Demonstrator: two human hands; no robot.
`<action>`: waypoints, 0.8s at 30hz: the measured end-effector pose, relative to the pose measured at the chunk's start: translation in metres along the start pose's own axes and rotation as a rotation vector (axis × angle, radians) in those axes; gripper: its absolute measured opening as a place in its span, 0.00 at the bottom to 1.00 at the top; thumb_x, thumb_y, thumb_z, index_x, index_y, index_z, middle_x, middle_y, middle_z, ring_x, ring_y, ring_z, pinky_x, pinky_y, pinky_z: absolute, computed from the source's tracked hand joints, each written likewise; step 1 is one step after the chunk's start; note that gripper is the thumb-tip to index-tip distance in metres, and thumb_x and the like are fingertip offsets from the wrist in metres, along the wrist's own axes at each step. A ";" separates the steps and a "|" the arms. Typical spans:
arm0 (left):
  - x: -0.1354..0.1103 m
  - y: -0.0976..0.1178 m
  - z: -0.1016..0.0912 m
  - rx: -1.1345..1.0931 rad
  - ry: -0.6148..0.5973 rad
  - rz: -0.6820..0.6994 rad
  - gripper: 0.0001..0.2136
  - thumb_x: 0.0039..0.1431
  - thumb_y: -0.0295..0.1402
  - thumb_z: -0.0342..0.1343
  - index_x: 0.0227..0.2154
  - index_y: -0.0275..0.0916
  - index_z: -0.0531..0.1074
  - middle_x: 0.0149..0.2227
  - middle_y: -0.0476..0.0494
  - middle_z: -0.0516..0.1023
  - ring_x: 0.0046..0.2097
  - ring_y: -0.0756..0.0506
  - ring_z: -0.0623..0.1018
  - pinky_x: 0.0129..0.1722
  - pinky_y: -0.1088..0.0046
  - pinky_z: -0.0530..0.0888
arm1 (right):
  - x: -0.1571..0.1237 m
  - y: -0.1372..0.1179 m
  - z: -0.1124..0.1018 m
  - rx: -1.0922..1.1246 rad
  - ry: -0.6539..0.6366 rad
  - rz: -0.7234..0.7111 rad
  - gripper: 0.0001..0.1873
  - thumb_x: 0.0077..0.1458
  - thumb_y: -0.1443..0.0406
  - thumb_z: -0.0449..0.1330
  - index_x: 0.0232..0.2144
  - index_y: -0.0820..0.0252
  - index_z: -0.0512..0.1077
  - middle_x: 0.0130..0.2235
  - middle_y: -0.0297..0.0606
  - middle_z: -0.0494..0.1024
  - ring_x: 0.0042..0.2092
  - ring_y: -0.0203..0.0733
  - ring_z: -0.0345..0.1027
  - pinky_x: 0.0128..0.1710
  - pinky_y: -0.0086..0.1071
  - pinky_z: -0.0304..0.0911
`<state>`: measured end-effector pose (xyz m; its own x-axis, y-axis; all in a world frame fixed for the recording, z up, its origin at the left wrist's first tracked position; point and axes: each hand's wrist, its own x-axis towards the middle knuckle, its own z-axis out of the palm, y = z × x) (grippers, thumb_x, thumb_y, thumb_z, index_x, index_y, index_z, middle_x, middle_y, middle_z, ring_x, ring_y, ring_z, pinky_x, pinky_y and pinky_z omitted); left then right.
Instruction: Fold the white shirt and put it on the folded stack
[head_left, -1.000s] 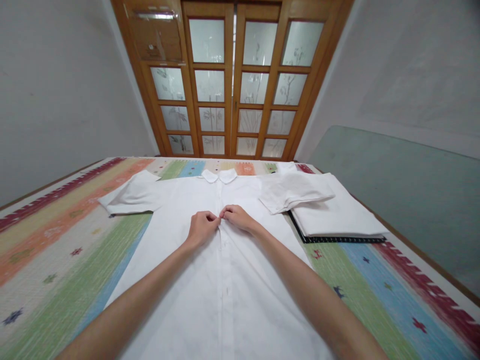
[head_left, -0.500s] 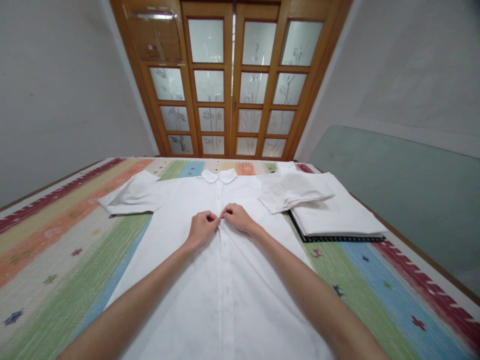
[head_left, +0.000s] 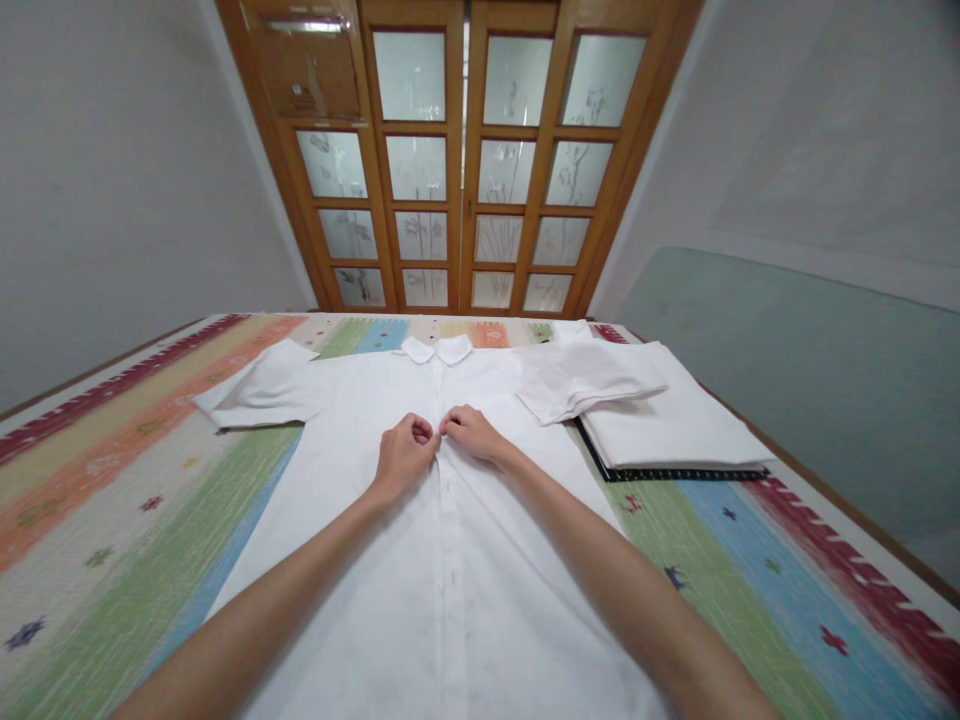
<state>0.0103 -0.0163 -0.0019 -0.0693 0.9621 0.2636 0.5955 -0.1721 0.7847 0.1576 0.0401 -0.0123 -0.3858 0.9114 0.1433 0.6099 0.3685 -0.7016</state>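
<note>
The white shirt point(head_left: 397, 570) is lying front-up on the striped cover point(head_left: 176, 525), with the left hand point(head_left: 403, 458) and right hand point(head_left: 476, 437) pinching its placket point(head_left: 451, 620), each grip nearly closed on it. Uneven pulling could be letting the placket slip free and crease.

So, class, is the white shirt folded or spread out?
Spread out: the shirt lies broad across the patterned cloth, sleeves reaching to both sides.

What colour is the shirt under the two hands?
The shirt is white; the head view shows it best.
</note>
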 end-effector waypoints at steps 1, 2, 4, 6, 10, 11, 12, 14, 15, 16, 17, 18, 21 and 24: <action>0.000 0.000 0.000 0.009 -0.001 0.014 0.04 0.49 0.33 0.58 0.26 0.39 0.69 0.27 0.48 0.77 0.30 0.47 0.78 0.33 0.73 0.71 | 0.000 0.000 0.000 0.004 -0.002 -0.003 0.11 0.52 0.73 0.55 0.27 0.61 0.78 0.34 0.38 0.80 0.41 0.41 0.68 0.44 0.33 0.57; -0.001 0.000 0.001 0.026 -0.002 0.027 0.04 0.50 0.33 0.58 0.26 0.40 0.68 0.26 0.48 0.77 0.30 0.47 0.77 0.33 0.73 0.71 | 0.000 0.000 0.000 0.009 -0.004 -0.004 0.11 0.52 0.73 0.55 0.27 0.60 0.77 0.34 0.38 0.80 0.40 0.41 0.68 0.44 0.32 0.57; -0.001 0.000 0.002 0.065 -0.006 0.042 0.04 0.51 0.32 0.57 0.26 0.40 0.68 0.26 0.49 0.76 0.30 0.47 0.77 0.34 0.73 0.71 | 0.001 0.001 0.000 0.022 -0.007 -0.002 0.11 0.52 0.72 0.55 0.26 0.60 0.77 0.34 0.37 0.80 0.40 0.40 0.68 0.43 0.32 0.57; -0.001 0.000 0.002 0.096 -0.006 0.048 0.03 0.51 0.32 0.56 0.27 0.41 0.67 0.26 0.49 0.76 0.31 0.47 0.77 0.34 0.73 0.70 | 0.001 0.001 0.000 0.028 -0.006 0.008 0.11 0.52 0.72 0.55 0.26 0.59 0.77 0.34 0.37 0.80 0.41 0.40 0.68 0.43 0.32 0.56; 0.000 0.000 0.003 0.127 -0.018 0.036 0.02 0.49 0.30 0.56 0.26 0.40 0.67 0.26 0.48 0.76 0.31 0.47 0.76 0.34 0.73 0.70 | 0.001 0.000 -0.001 0.025 -0.010 0.006 0.12 0.53 0.73 0.55 0.25 0.59 0.77 0.35 0.37 0.80 0.42 0.41 0.68 0.45 0.33 0.56; 0.001 0.000 0.004 0.133 -0.021 0.032 0.02 0.49 0.30 0.56 0.26 0.40 0.67 0.26 0.49 0.76 0.31 0.47 0.76 0.34 0.73 0.70 | 0.001 0.000 -0.001 0.027 -0.016 0.000 0.12 0.53 0.73 0.55 0.25 0.58 0.77 0.34 0.36 0.80 0.41 0.41 0.68 0.45 0.33 0.56; 0.001 0.000 0.004 0.140 -0.023 0.030 0.02 0.49 0.29 0.56 0.27 0.40 0.68 0.26 0.49 0.76 0.31 0.47 0.76 0.34 0.73 0.69 | 0.001 0.000 -0.002 0.030 -0.021 -0.007 0.12 0.53 0.73 0.55 0.25 0.58 0.77 0.34 0.36 0.80 0.41 0.41 0.68 0.45 0.33 0.56; 0.001 0.000 0.004 0.150 -0.024 0.032 0.03 0.48 0.29 0.56 0.27 0.41 0.67 0.26 0.50 0.75 0.31 0.47 0.76 0.34 0.73 0.69 | 0.001 0.000 -0.002 0.040 -0.027 -0.016 0.12 0.53 0.72 0.55 0.25 0.58 0.77 0.33 0.35 0.80 0.40 0.40 0.69 0.44 0.32 0.57; 0.001 0.000 0.004 0.151 -0.025 0.034 0.02 0.48 0.29 0.55 0.27 0.41 0.67 0.26 0.50 0.75 0.31 0.47 0.76 0.34 0.73 0.69 | 0.001 0.000 -0.003 0.044 -0.028 -0.017 0.12 0.53 0.72 0.55 0.25 0.58 0.77 0.33 0.35 0.80 0.39 0.40 0.69 0.43 0.32 0.57; 0.001 0.000 0.004 0.149 -0.026 0.037 0.02 0.48 0.29 0.55 0.26 0.41 0.67 0.26 0.50 0.75 0.31 0.47 0.76 0.34 0.73 0.69 | 0.001 0.000 -0.003 0.045 -0.028 -0.017 0.12 0.53 0.72 0.55 0.25 0.58 0.77 0.33 0.35 0.80 0.39 0.39 0.69 0.43 0.32 0.57; 0.001 -0.001 0.004 0.142 -0.027 0.038 0.02 0.48 0.29 0.55 0.26 0.41 0.67 0.26 0.50 0.75 0.31 0.47 0.76 0.34 0.73 0.69 | 0.001 0.000 -0.003 0.043 -0.026 -0.020 0.12 0.53 0.72 0.55 0.25 0.59 0.77 0.32 0.35 0.80 0.39 0.39 0.69 0.43 0.31 0.57; 0.001 -0.001 0.004 0.130 -0.027 0.040 0.02 0.48 0.29 0.55 0.26 0.41 0.67 0.26 0.50 0.75 0.31 0.47 0.76 0.34 0.73 0.69 | 0.001 0.000 -0.003 0.039 -0.025 -0.022 0.12 0.53 0.72 0.55 0.25 0.59 0.77 0.32 0.35 0.80 0.38 0.39 0.69 0.42 0.31 0.57; 0.001 -0.002 0.004 0.084 -0.028 0.045 0.02 0.48 0.29 0.55 0.26 0.41 0.67 0.26 0.50 0.75 0.31 0.47 0.76 0.34 0.73 0.70 | 0.000 0.001 -0.003 0.023 -0.022 -0.041 0.09 0.52 0.71 0.57 0.26 0.61 0.77 0.31 0.35 0.79 0.36 0.38 0.69 0.39 0.30 0.58; 0.001 -0.001 0.001 0.034 -0.018 0.022 0.03 0.47 0.30 0.56 0.27 0.40 0.68 0.27 0.49 0.77 0.31 0.47 0.77 0.34 0.73 0.71 | -0.002 0.002 -0.002 0.028 -0.025 -0.063 0.06 0.50 0.70 0.59 0.26 0.62 0.77 0.29 0.35 0.78 0.33 0.37 0.68 0.36 0.29 0.58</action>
<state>0.0108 -0.0152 -0.0030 -0.0423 0.9619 0.2702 0.6232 -0.1859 0.7596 0.1611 0.0398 -0.0123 -0.4405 0.8814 0.1705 0.5643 0.4196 -0.7110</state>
